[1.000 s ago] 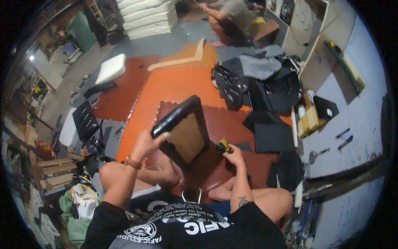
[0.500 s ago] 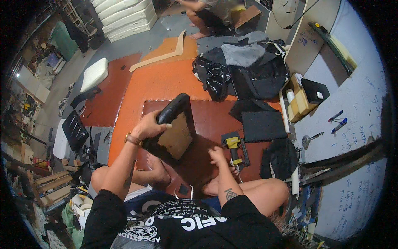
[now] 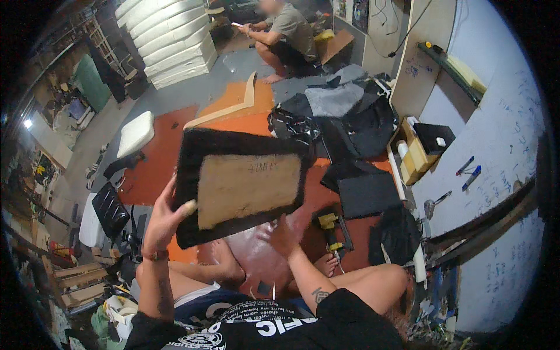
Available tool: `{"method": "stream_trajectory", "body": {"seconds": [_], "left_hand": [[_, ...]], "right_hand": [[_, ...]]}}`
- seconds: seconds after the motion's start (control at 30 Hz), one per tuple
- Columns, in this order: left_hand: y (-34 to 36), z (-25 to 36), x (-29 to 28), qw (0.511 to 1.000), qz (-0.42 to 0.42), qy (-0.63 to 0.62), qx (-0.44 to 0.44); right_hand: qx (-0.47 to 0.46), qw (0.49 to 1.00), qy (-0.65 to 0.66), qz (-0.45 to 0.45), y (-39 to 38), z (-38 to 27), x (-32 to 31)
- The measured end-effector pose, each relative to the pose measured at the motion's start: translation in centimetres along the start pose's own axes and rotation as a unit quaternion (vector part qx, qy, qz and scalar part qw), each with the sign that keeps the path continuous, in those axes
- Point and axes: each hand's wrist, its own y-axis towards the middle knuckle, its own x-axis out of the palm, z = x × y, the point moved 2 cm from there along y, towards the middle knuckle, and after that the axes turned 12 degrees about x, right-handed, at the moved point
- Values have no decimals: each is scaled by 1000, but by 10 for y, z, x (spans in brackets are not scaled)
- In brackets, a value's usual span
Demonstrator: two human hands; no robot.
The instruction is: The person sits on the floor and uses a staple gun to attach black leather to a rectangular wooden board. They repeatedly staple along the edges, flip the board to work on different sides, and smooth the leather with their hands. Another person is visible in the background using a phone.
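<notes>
My left hand (image 3: pixel 169 219) grips the left edge of a black upholstered panel (image 3: pixel 191 181), raised in front of me with its brown board back (image 3: pixel 251 189) facing up toward the camera. Below the panel's lower right edge, my right hand (image 3: pixel 277 236) is blurred, with its fingers apart and nothing visible in them; whether it touches the panel I cannot tell. A yellow-and-black staple gun (image 3: pixel 331 230) lies on the maroon floor covering to the right of that hand, by my foot.
A white foam stack (image 3: pixel 166 44) stands at the back, beside a crouching co-worker (image 3: pixel 291 35). A piled heap of black material (image 3: pixel 356 128), a wooden angled piece (image 3: pixel 245 105), a white cushion (image 3: pixel 135 131), a pale board (image 3: pixel 490 221) and a wooden frame (image 3: pixel 76 280) surround me.
My right hand has let go of the staple gun, now lying on the floor, and moved left. My left hand has turned the panel broadside, showing its whole back.
</notes>
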Motion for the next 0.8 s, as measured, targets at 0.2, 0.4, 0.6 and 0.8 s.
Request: {"method": "stream_trajectory", "body": {"seconds": [0.2,0.4,0.6,0.8], "left_hand": [[-69,-76,-48,990,64,9,-125],[-91,-153,-11,992,50,44,-104],[-117,-166,-32,987,88,137,15],[-101,-103,-11,865,-80,488,-87]], "right_hand": [[-202,979,-15,26,-78,-126,136],[-140,939,-301,87,-77,-118,141],[-203,813,-509,194,-38,-70,110],[-192,789,-479,333,-45,-26,135]]}}
